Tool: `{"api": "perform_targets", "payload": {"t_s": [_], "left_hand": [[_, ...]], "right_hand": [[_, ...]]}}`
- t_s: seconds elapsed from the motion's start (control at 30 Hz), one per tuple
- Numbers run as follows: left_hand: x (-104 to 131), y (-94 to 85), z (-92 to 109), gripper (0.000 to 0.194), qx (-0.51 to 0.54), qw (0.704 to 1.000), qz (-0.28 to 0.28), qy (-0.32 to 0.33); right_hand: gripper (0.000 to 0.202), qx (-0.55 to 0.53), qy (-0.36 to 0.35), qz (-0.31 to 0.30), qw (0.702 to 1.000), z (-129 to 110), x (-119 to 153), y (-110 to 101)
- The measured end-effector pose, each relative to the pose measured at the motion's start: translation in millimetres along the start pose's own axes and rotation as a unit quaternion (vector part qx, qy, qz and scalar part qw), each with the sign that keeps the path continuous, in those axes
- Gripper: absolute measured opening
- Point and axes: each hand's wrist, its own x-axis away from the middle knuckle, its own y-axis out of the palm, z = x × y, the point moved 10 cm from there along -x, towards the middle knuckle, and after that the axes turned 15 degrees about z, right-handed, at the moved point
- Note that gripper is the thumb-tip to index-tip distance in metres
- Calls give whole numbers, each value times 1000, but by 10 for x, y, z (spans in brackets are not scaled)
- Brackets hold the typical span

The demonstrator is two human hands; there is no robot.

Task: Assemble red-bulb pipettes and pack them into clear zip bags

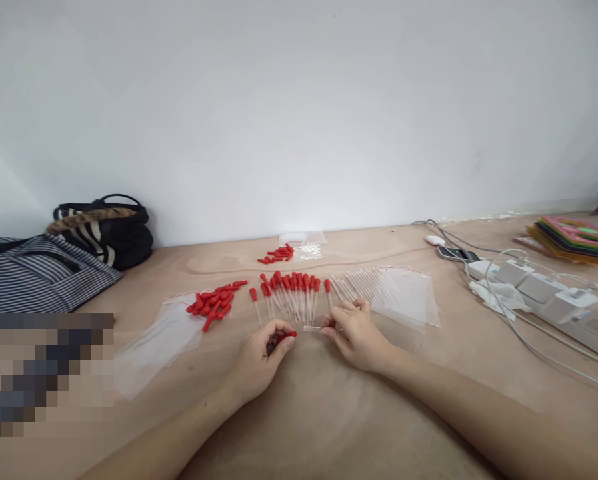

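Observation:
Between the thumb and fingers of my left hand [265, 352] is a red rubber dropper bulb [287, 336]. My right hand [355, 335] pinches a clear glass dropper tube [312, 328], one end pointing left toward the bulb; the two are apart. Just beyond my hands lies a fan of droppers [293, 293], red bulbs on clear tubes. To the left, a pile of loose red bulbs [213, 303] rests on a clear plastic bag [163, 340]. On the right, several bare glass tubes [373, 285] lie side by side, partly on another plastic bag [411, 293].
Farther back are a small group of red bulbs [277, 254] and thin clear tubes [309, 251]. A power strip [559, 307] with white chargers and cables lies at right, near stacked coloured sheets [579, 237]. A black bag [123, 233] and striped cloth [43, 273] occupy the left.

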Motion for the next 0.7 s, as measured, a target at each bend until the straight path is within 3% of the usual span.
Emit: {"api": "perform_targets", "payload": {"t_s": [0.1, 0.33, 0.7], "left_hand": [[0, 25, -22, 12, 45, 999, 4, -15], [3, 3, -66, 15, 99, 993, 45, -46], [56, -18, -79, 16, 66, 996, 55, 28]], "right_hand": [[9, -35, -10, 30, 999, -83, 3, -55], [13, -51, -44, 21, 998, -229, 56, -14], [19, -63, -172, 44, 982, -407, 118, -51]]}}
